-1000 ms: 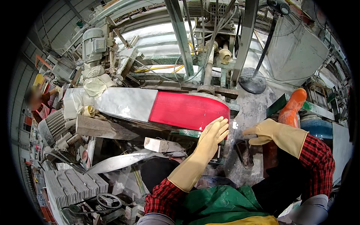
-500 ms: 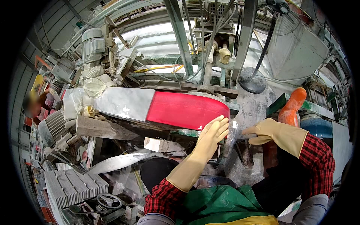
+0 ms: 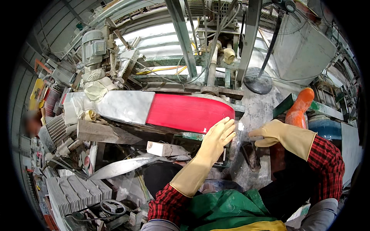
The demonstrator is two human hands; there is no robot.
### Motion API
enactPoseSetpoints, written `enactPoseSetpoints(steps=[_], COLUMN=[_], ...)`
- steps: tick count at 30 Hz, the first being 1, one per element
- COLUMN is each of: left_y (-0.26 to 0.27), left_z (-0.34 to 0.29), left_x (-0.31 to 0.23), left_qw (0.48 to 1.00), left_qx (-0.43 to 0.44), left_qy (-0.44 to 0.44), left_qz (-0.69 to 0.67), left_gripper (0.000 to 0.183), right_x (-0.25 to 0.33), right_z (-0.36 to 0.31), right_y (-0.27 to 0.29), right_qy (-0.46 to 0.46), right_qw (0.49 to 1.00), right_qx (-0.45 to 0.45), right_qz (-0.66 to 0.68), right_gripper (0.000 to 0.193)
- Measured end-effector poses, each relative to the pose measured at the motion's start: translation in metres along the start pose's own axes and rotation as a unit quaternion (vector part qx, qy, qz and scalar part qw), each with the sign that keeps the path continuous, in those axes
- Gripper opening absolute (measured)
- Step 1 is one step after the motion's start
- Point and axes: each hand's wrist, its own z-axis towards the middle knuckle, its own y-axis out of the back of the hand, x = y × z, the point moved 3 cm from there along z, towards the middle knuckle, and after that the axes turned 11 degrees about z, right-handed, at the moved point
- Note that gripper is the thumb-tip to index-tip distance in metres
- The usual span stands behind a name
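A wide red belt (image 3: 185, 112) runs across the middle and curves round at its right end. A pale grey flat panel (image 3: 125, 106) adjoins it on the left. My left hand (image 3: 219, 134), in a cream rubber glove, is held with fingers stretched out at the belt's right front edge. Whether it touches the belt I cannot tell. My right hand (image 3: 271, 134), gloved the same way, is farther right above my leg, thumb and fingers apart with nothing between them. An orange boot-shaped object (image 3: 300, 109) stands just beyond it.
A motor (image 3: 93, 48) and crumpled cloths (image 3: 96, 88) sit at the far left. A white block (image 3: 165, 149) and a stack of grey slats (image 3: 79, 192) lie nearer. A floor fan's round base (image 3: 258, 81) stands beyond my right hand. Another person is at the far left.
The view has shifted slightly. A small white mark at the belt's front edge no longer shows. The person at the far left has changed posture. Both my hands stay nearly still.
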Motion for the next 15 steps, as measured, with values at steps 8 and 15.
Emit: enactPoseSetpoints(steps=[8, 15], left_y=[-0.0008, 0.0032], left_z=[0.0003, 0.0000], left_x=[-0.0012, -0.0021], left_qw=[1.000, 0.997], left_qx=[0.016, -0.064], left_qy=[0.006, -0.025], left_qz=[-0.002, 0.026], left_gripper=[0.062, 0.062], right_x=[0.0019, -0.0005], right_z=[0.0022, 0.0007], right_y=[-0.0002, -0.0016], right_qy=[-0.002, 0.022], right_qw=[1.000, 0.999], right_qx=[-0.006, -0.031], right_qz=[-0.023, -0.020], right_gripper=[0.054, 0.055])
